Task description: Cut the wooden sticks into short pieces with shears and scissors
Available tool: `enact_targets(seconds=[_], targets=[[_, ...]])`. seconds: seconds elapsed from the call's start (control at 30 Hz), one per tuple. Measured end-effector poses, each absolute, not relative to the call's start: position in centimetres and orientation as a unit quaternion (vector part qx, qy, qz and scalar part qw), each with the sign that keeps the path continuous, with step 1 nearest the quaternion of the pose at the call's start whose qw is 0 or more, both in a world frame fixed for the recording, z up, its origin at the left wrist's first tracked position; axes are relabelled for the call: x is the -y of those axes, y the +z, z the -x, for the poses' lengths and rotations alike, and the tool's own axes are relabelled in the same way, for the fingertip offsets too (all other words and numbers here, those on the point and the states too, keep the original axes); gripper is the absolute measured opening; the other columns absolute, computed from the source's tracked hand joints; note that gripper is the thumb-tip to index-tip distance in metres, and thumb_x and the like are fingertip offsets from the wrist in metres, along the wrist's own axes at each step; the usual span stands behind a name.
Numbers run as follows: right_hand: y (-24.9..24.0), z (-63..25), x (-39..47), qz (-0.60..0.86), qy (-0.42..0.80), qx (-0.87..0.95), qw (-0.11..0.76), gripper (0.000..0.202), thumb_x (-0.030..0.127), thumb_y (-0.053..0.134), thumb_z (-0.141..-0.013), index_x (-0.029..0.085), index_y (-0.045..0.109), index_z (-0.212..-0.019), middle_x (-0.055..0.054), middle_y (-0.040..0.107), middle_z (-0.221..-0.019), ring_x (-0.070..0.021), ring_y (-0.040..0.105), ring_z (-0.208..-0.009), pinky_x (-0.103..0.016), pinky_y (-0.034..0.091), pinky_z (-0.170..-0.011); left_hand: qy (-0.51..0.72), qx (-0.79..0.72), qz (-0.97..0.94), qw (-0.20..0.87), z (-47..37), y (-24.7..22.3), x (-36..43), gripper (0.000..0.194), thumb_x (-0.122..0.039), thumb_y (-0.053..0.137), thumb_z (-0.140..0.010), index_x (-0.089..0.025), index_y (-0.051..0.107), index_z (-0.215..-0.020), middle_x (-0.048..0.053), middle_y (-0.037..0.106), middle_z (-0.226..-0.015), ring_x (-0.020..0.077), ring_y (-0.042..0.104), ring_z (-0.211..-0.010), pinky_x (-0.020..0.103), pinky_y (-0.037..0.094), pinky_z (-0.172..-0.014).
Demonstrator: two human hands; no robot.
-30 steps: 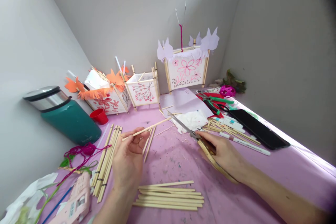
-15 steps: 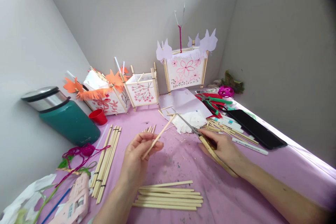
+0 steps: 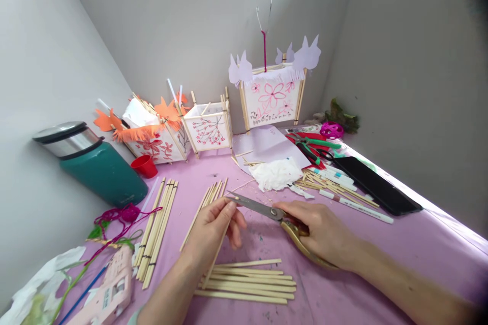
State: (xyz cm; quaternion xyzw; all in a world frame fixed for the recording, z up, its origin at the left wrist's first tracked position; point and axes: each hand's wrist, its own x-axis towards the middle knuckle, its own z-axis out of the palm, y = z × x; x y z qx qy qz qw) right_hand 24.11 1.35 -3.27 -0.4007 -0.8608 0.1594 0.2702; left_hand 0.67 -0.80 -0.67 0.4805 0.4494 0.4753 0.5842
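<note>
My left hand pinches a thin wooden stick, which slants down toward me below the fingers. In my right hand is a pair of scissors with brass-coloured handles. Their blades look closed or nearly so, and the tips lie right at the stick's upper end by my left fingertips. Whether they touch the stick I cannot tell. Beneath my hands lies a row of loose wooden sticks. More thin sticks lie on the pink cloth behind my left hand, which partly hides them.
Stick frames, a pink glue gun, magenta yarn and a green bottle are on the left. Paper lanterns stand at the back. A crumpled tissue, pliers and a phone lie toward the right.
My left hand has tipped the stick downward, its lower end now over the row of sticks. The scissors have come left and lower, to the stick's upper end, with their blades more level.
</note>
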Motion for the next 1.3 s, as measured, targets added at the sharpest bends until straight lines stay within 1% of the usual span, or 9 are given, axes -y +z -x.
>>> enact_targets(seconds=[0.1, 0.23, 0.37, 0.53, 0.7, 0.83, 0.9, 1.07, 1.3], targets=[[-3.8, -24.0, -1.1, 0.402, 0.141, 0.86, 0.28, 0.04, 0.012, 0.05, -0.081, 0.022, 0.059, -0.119, -0.003, 0.066, -0.085, -0.0149, 0.057, -0.066, -0.027, 0.042, -0.063, 0.489, -0.452, -0.464, 0.585, -0.9, -0.8, 0.9, 0.027, -0.04, 0.056, -0.086, -0.016, 0.056, -0.073, -0.001, 0.062, -0.063, 0.0043, 0.044, -0.032, 0.018, 0.026, -0.032], [-4.0, -24.0, -1.0, 0.404, 0.125, 0.861, 0.282, 0.046, 0.009, 0.049, -0.079, 0.021, 0.057, -0.123, -0.004, 0.064, -0.083, -0.0151, 0.056, -0.065, -0.027, 0.041, -0.06, 0.501, -0.45, -0.458, 0.58, -1.1, -0.7, 0.9, 0.025, -0.037, 0.057, -0.086, -0.015, 0.055, -0.076, -0.002, 0.062, -0.061, -0.0003, 0.034, -0.031, 0.016, 0.016, -0.034], [-4.1, -24.0, -1.0, 0.404, 0.113, 0.862, 0.284, 0.046, 0.01, 0.048, -0.08, 0.02, 0.057, -0.124, -0.005, 0.065, -0.085, -0.0157, 0.056, -0.067, -0.027, 0.042, -0.062, 0.502, -0.44, -0.441, 0.6, -1.0, -0.4, 0.9, 0.027, -0.039, 0.058, -0.085, -0.014, 0.055, -0.074, -0.001, 0.061, -0.059, -0.0003, 0.033, -0.03, 0.016, 0.015, -0.034], [-4.3, -23.8, -1.3, 0.404, 0.145, 0.855, 0.29, 0.037, 0.016, 0.05, -0.084, 0.022, 0.059, -0.119, -0.005, 0.068, -0.089, -0.0152, 0.059, -0.069, -0.027, 0.043, -0.064, 0.499, -0.42, -0.424, 0.628, -1.0, -0.5, 0.9, 0.028, -0.039, 0.055, -0.087, -0.014, 0.054, -0.073, -0.001, 0.063, -0.059, 0.0006, 0.035, -0.028, 0.016, 0.017, -0.031], [-3.5, -23.8, -1.2, 0.422, 0.169, 0.843, 0.286, 0.024, 0.022, 0.049, -0.088, 0.023, 0.063, -0.107, -0.003, 0.068, -0.084, -0.0136, 0.057, -0.065, -0.025, 0.041, -0.06, 0.509, -0.395, -0.415, 0.643, -1.2, -0.3, 1.0, 0.021, -0.034, 0.057, -0.086, -0.014, 0.059, -0.091, 0.0, 0.064, -0.066, 0.0025, 0.042, -0.031, 0.015, 0.023, -0.031], [-3.1, -24.0, -1.3, 0.43, 0.175, 0.842, 0.277, 0.02, 0.023, 0.047, -0.089, 0.023, 0.063, -0.101, -0.001, 0.066, -0.083, -0.013, 0.055, -0.064, -0.024, 0.04, -0.059, 0.508, -0.395, -0.407, 0.648, -1.2, -0.1, 1.1, 0.025, -0.032, 0.061, -0.084, -0.012, 0.06, -0.1, -0.001, 0.063, -0.064, 0.0023, 0.041, -0.031, 0.014, 0.024, -0.03], [-3.3, -24.1, -1.4, 0.434, 0.162, 0.844, 0.272, 0.025, 0.019, 0.048, -0.086, 0.024, 0.062, -0.106, -0.001, 0.066, -0.084, -0.0137, 0.055, -0.066, -0.025, 0.041, -0.061, 0.517, -0.403, -0.393, 0.645, -1.2, -0.1, 1.1, 0.027, -0.031, 0.064, -0.081, -0.013, 0.059, -0.102, -0.001, 0.063, -0.062, 0.0019, 0.039, -0.03, 0.013, 0.022, -0.029], [-4.1, -24.1, -1.5, 0.439, 0.095, 0.853, 0.266, 0.051, 0.009, 0.048, -0.074, 0.021, 0.054, -0.123, -0.007, 0.063, -0.095, -0.0193, 0.058, -0.079, -0.031, 0.045, -0.07, 0.521, -0.428, -0.373, 0.638, -1.1, -0.3, 1.1, 0.03, -0.03, 0.066, -0.079, -0.015, 0.059, -0.104, -0.002, 0.062, -0.061, 0.0026, 0.038, -0.03, 0.014, 0.02, -0.029], [-4.6, -23.8, -1.1, 0.446, 0.025, 0.852, 0.275, 0.056, 0.009, 0.049, -0.073, 0.018, 0.05, -0.128, -0.009, 0.058, -0.095, -0.0231, 0.057, -0.084, -0.036, 0.046, -0.073, 0.53, -0.446, -0.37, 0.62, -1.5, 0.0, 1.3, 0.037, -0.033, 0.067, -0.078, -0.014, 0.06, -0.109, -0.003, 0.062, -0.061, 0.0015, 0.035, -0.03, 0.015, 0.018, -0.03]])
